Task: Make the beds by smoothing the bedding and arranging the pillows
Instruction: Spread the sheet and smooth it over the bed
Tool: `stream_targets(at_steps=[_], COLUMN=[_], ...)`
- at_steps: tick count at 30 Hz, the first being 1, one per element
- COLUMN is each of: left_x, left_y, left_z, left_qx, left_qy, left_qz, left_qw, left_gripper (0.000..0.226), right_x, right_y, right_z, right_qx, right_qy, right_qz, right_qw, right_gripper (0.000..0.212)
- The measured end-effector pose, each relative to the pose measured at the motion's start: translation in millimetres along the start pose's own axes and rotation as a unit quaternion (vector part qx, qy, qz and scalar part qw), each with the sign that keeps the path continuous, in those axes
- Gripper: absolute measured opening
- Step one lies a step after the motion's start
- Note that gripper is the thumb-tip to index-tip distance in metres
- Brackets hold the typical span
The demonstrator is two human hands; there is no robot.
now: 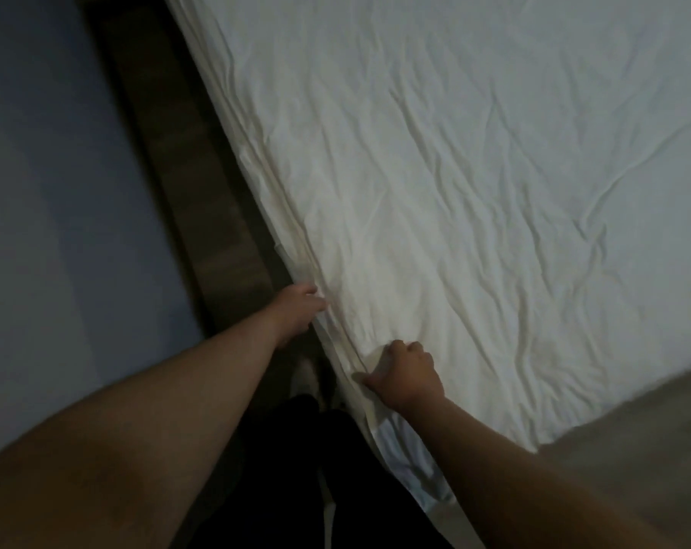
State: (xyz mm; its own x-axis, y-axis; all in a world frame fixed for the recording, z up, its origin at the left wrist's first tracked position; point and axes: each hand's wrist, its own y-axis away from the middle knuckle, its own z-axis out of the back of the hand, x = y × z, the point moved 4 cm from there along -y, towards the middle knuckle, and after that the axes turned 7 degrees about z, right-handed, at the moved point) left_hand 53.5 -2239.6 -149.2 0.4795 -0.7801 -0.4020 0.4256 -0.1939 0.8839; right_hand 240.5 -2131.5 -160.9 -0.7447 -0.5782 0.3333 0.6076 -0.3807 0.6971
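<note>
A wrinkled white sheet (474,172) covers the bed and fills most of the view. Its left edge runs diagonally from the top centre down to the bottom centre. My left hand (294,311) grips that edge, its fingers curled round the folded layers of cloth at the side of the mattress. My right hand (405,376) is a little nearer to me along the same edge and pinches a bunch of the sheet between thumb and curled fingers. No pillows are in view.
A dark wooden strip (177,172), part of the bed frame or floor, runs beside the bed's left edge. A pale blue-grey wall or floor (50,212) lies further left. My dark trousers (280,469) are below. A grey-brown surface (633,449) shows at the lower right.
</note>
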Motion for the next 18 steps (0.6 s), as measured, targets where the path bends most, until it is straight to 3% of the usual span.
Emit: stream_targets(at_steps=[2, 5, 7, 10, 12, 13, 16, 18], left_x=[-8.2, -16.2, -15.1, -20.4, -30.1, -40.3, -81.5, -116.0], left_y=[-15.2, -33.6, -45.6, -53.4, -60.3, -61.3, -55.4, -51.4], left_z=[-10.8, -23.6, -26.0, -23.6, -24.2, -25.5, -37.1, -47.4], left_qx=[0.033, 0.078, 0.075, 0.042, 0.034, 0.036, 0.1, 0.111], left_qy=[0.07, 0.196, 0.254, 0.246, 0.206, 0.201, 0.296, 0.335], left_qz=[0.026, 0.08, 0.114, 0.135, 0.102, 0.07, 0.005, -0.028], left_qw=[0.997, 0.974, 0.958, 0.959, 0.973, 0.976, 0.95, 0.935], left_gripper=[0.022, 0.014, 0.019, 0.012, 0.021, 0.019, 0.005, 0.014], right_x=[-2.6, -6.5, -9.3, -13.1, -20.4, -26.6, -51.0, -67.1], right_y=[-6.5, -13.1, -15.3, -15.7, -12.9, -11.3, -6.0, -1.8], right_z=[-5.4, -7.7, -9.3, -0.7, 16.4, 26.2, 60.1, 80.2], right_qx=[-0.014, -0.028, -0.015, -0.014, -0.029, -0.038, -0.086, -0.142], right_qy=[0.013, 0.065, 0.078, 0.014, -0.045, -0.08, -0.2, -0.295], right_qz=[-0.004, 0.014, 0.022, 0.022, 0.004, -0.01, -0.07, -0.119], right_qw=[1.0, 0.997, 0.997, 1.0, 0.999, 0.996, 0.973, 0.937], right_gripper=[0.068, 0.027, 0.023, 0.014, 0.004, 0.011, 0.015, 0.017])
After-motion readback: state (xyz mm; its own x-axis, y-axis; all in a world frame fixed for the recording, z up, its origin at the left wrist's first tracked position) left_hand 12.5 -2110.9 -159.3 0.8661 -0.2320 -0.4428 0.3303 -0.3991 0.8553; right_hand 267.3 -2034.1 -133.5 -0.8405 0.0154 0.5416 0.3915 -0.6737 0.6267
